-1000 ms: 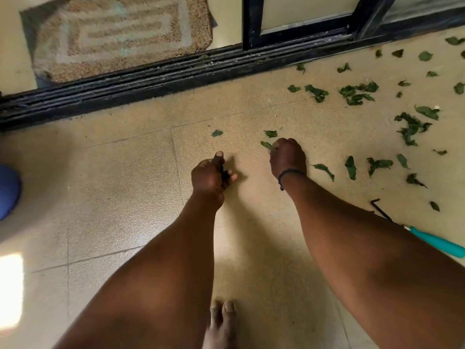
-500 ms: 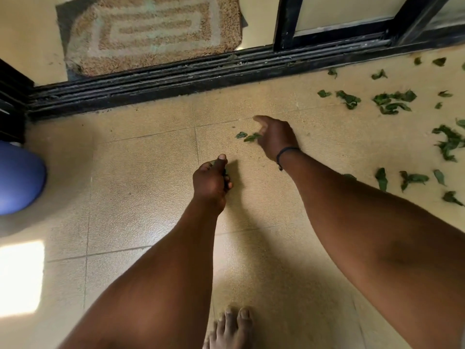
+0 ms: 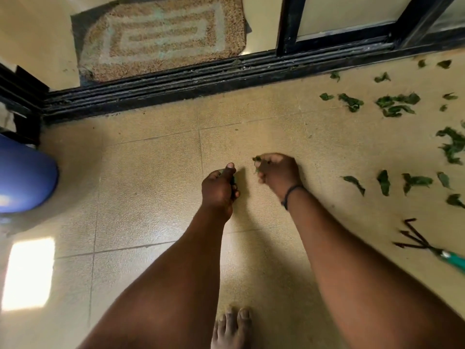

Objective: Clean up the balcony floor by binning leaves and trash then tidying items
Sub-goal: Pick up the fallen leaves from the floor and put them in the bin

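Note:
My left hand (image 3: 219,188) is curled into a fist low over the tan tiled floor (image 3: 151,177), holding a bunch of green leaves of which only a dark edge shows by the fingers. Close to its right, my right hand (image 3: 278,172) pinches a few small green leaves (image 3: 257,160) in its fingertips, slightly blurred. Several more loose green leaves (image 3: 392,104) lie scattered over the tiles to the right, some in a row (image 3: 383,182) near my right forearm.
A blue rounded container (image 3: 25,177) sits at the left edge. A small hand rake with a teal handle (image 3: 427,248) lies at the right. The black sliding-door track (image 3: 201,81) crosses the top, with a doormat (image 3: 161,36) beyond it. My bare toes (image 3: 231,326) show at the bottom.
My right hand reached forward to the two leaves near the door, picked them up and drew back beside my left hand. The camera view shifted so the blue container shows more.

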